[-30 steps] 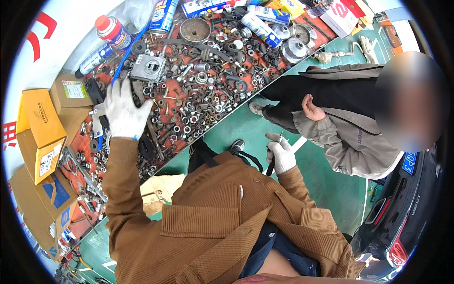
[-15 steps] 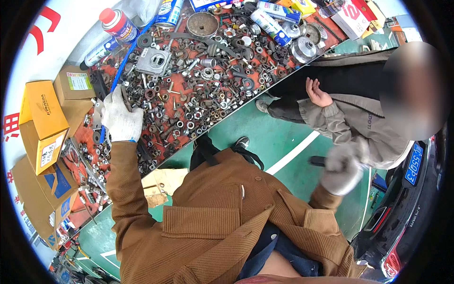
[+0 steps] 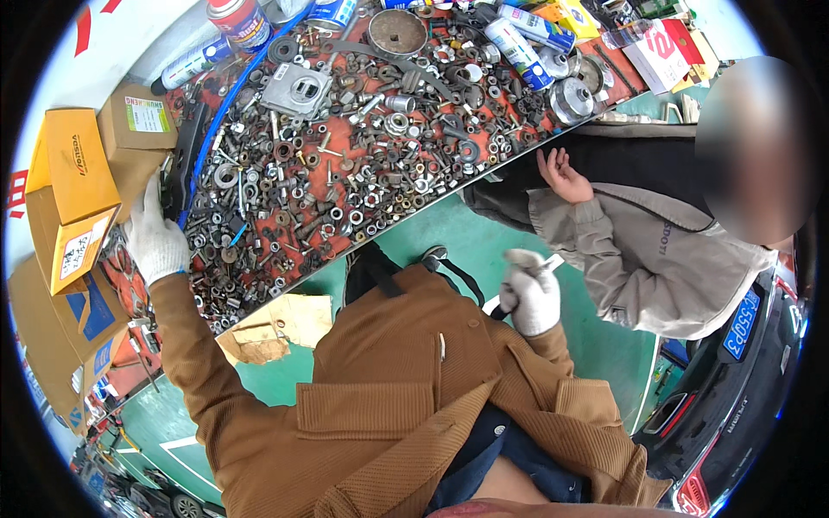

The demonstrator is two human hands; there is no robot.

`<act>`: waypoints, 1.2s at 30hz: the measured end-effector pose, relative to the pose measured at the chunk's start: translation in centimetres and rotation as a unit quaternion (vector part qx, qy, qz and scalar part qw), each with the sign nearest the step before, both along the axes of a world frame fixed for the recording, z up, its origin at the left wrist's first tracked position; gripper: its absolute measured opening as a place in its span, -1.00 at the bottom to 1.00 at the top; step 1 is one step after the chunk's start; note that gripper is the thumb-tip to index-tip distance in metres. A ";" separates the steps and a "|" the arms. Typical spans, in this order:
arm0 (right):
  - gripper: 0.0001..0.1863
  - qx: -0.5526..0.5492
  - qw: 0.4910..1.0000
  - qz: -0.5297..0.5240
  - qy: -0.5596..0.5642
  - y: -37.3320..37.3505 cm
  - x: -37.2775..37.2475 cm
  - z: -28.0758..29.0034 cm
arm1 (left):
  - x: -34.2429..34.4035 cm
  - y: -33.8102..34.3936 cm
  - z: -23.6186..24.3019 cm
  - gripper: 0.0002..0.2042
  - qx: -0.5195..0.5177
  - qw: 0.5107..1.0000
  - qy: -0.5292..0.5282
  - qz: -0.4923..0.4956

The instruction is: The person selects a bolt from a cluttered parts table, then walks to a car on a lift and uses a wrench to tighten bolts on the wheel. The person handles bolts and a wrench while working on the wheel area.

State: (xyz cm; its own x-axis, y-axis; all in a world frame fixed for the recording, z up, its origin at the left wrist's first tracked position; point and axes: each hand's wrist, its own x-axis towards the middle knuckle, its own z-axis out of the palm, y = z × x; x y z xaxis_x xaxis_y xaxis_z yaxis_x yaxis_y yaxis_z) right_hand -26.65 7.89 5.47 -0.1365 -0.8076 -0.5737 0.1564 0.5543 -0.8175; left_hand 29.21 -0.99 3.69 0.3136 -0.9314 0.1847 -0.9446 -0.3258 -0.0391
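Observation:
My left hand, in a white glove, reaches over the bench's left part, its fingers stretched out between a cardboard box and a long black part. Whether the fingertips touch the black part I cannot tell. A blue hose curves past on the other side of that part. My right hand, gloved too, is raised off the bench in front of my coat with its fingers closed. A small pale end sticks out of its grip; what it belongs to is hidden.
Nuts, bolts and washers cover the red bench top. Spray cans and a round metal cup stand at the back. Yellow boxes line the left. A co-worker's hand is at the right edge; a black car stands beyond.
My left hand has moved left and slightly nearer, off the blue hose. My right hand has swung left and up; the dark handle that stuck out of it is out of sight.

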 end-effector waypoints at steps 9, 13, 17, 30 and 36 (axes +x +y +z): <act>-0.64 -0.023 0.996 0.072 0.056 -2.5 1.2 -0.1 | -16.5 0.0 0.0 -0.76 -0.162 0.903 0.272 -0.290; -0.64 -0.022 0.997 0.057 0.049 -2.1 1.7 0.2 | -21.9 -0.9 -2.9 -0.83 -0.110 0.913 0.281 -0.275; -0.65 -0.015 0.998 0.042 0.047 -0.6 1.4 -0.5 | -23.0 -1.4 -3.3 -0.85 -0.036 0.935 0.263 -0.235; -0.49 -0.134 0.985 -0.047 0.093 -1.7 -0.5 2.7 | -19.2 0.9 -3.5 -0.85 -0.087 0.786 0.577 -0.203; -0.42 -0.175 0.973 -0.137 0.061 -5.0 -1.8 3.3 | -17.3 2.0 -3.0 -0.79 -0.112 0.727 0.650 -0.190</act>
State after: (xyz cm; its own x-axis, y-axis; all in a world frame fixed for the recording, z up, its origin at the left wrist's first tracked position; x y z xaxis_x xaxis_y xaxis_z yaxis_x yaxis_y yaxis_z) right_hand -28.48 2.94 8.78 -0.4242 -0.8742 -0.2364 0.1501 0.1895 -0.9703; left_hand 11.87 1.01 0.69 0.0873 -0.9886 0.1230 -0.1597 0.1080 0.9812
